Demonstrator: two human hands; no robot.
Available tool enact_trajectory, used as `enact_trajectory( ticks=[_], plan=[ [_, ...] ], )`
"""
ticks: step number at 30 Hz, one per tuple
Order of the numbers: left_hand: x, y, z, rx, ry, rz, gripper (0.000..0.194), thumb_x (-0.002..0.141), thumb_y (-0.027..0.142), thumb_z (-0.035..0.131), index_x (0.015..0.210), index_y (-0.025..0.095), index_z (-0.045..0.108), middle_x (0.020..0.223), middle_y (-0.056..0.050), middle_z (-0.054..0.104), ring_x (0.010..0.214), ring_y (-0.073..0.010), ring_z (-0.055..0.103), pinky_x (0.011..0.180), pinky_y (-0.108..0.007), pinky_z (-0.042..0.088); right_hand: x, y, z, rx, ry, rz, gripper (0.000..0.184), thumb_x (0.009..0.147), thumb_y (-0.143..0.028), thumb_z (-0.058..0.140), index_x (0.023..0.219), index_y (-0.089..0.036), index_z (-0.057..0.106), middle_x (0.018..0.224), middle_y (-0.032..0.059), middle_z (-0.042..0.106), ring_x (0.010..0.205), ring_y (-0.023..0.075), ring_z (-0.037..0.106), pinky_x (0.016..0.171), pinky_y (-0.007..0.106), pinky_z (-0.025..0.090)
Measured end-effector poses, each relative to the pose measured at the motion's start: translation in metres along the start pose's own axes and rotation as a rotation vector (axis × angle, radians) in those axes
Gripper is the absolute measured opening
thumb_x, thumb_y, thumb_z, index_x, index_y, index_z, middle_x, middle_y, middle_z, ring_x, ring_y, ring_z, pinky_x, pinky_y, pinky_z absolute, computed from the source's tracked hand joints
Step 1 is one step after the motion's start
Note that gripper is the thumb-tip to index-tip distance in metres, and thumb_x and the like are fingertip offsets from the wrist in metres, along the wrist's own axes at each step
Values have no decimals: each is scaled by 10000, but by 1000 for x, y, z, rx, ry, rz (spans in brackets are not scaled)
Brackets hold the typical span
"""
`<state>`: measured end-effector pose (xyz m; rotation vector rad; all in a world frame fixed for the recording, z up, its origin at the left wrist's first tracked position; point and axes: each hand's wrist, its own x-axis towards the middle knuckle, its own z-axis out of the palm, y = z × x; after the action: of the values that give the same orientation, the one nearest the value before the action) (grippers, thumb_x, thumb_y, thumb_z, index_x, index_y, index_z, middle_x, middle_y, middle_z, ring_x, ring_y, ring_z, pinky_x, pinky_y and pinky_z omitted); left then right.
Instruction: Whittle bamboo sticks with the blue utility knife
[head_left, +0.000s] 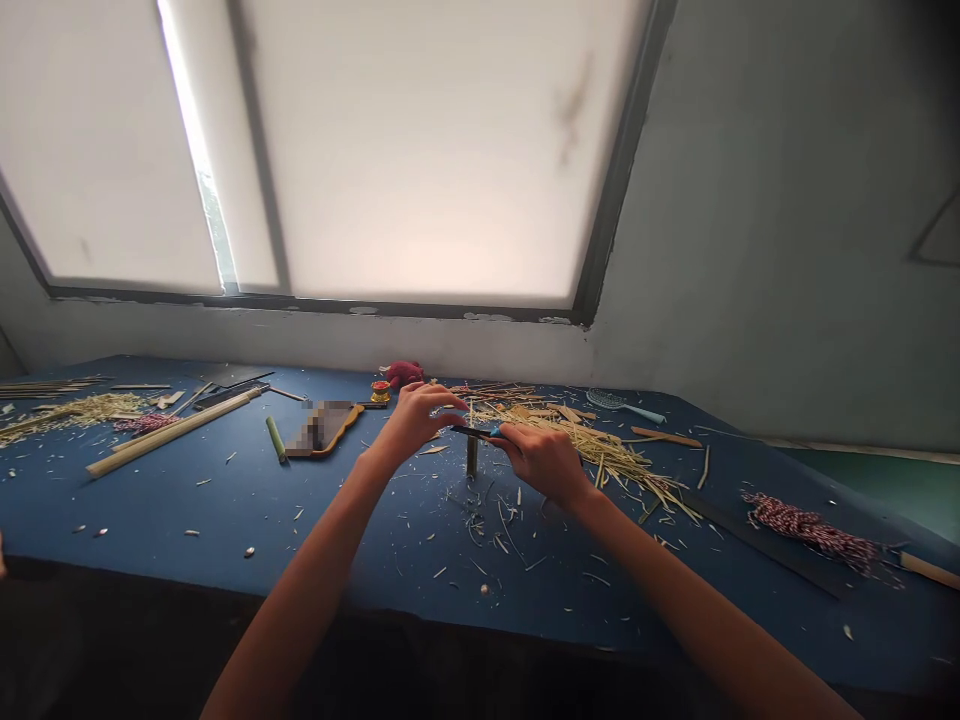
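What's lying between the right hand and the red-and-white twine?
In the head view, straw strands spread from near the right hand toward the twine, and a dark strip lies just before it.

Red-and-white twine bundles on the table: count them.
2. One bundle lies at the right end of the blue table; the other, less distinct, lies at the left beside the pale straw pile. Others could be hidden under the straw.

Upright peg [471, 457] between left hand [415, 420] and right hand [541, 460], bamboo strips [592, 450] right, twine [810, 530] farther right
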<state>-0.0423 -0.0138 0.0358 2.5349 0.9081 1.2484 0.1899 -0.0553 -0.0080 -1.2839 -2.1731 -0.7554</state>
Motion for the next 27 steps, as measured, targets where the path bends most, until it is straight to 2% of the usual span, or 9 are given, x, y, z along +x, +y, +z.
enact_trajectory(
  ticks=[3, 5, 14, 27],
  plan=[
    [-3, 4, 10, 164, -87, 33, 100, 832, 263, 618, 799, 249, 711, 858, -7, 707, 964, -200, 581, 1083, -473, 97, 0, -4, -1, -8, 4, -12, 363, 971, -422, 337, 830, -189, 578, 712, 21, 654, 590, 114, 556, 513, 258, 187],
    [-5, 5, 12, 205, -111, 50, 140, 855, 224, 577, 798, 241, 704, 829, -7, 705, 947, -202, 583, 1071, -484, 66, 0, -4, -1, -11, 5, -15, 367, 972, -425, 334, 837, -189, 581, 709, 23, 652, 590, 116, 556, 515, 257, 194],
    [-8, 6, 22, 274, -86, -3, 255, 833, 40, 417, 815, 188, 625, 858, -39, 677, 889, -189, 579, 990, -456, 191, 2, -2, -6, -34, -3, -16, 390, 966, -455, 332, 806, -196, 576, 706, 16, 652, 615, 114, 566, 519, 262, 186],
    [-8, -9, 30, 178, -93, -89, 227, 758, 14, 453, 805, 174, 606, 844, -24, 686, 845, -182, 585, 928, -392, 253, 11, -6, -16, -116, -63, -26, 437, 970, -465, 289, 788, -200, 585, 669, 29, 650, 554, 124, 553, 518, 278, 159]
  ],
)
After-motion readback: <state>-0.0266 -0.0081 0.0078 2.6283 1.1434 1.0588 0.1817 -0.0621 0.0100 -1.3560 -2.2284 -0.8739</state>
